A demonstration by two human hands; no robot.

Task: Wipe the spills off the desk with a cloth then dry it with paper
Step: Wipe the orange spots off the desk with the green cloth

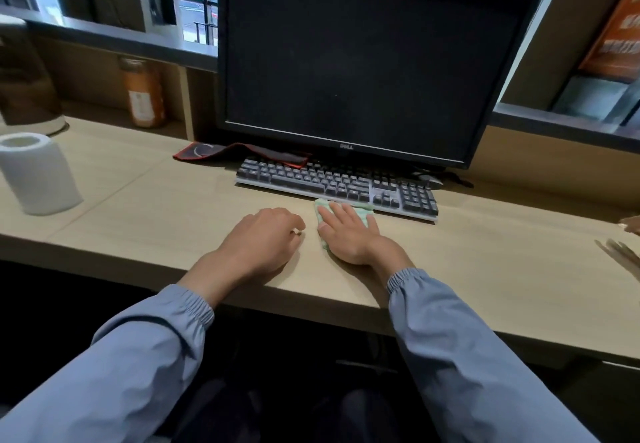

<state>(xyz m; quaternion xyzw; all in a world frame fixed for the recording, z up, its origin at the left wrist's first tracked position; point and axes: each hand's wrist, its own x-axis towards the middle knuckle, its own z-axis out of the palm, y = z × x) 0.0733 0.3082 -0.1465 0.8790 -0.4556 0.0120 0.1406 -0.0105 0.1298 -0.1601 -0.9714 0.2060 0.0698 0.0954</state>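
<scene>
A light green cloth (362, 211) lies flat on the pale wooden desk (485, 269), just in front of the keyboard. My right hand (349, 234) presses down on it with fingers spread, covering most of it. My left hand (266, 238) rests on the desk a little to the left, fingers curled under, holding nothing. A white paper roll (38, 172) stands upright at the desk's far left. No spill is visible to me on the surface.
A dark keyboard (337, 184) sits under a black monitor (363, 61) that is off. A folded red-edged black mat (239, 153) lies behind the keyboard. An orange jar (143, 92) stands in a shelf nook. Another person's hand (632, 224) shows at the right edge.
</scene>
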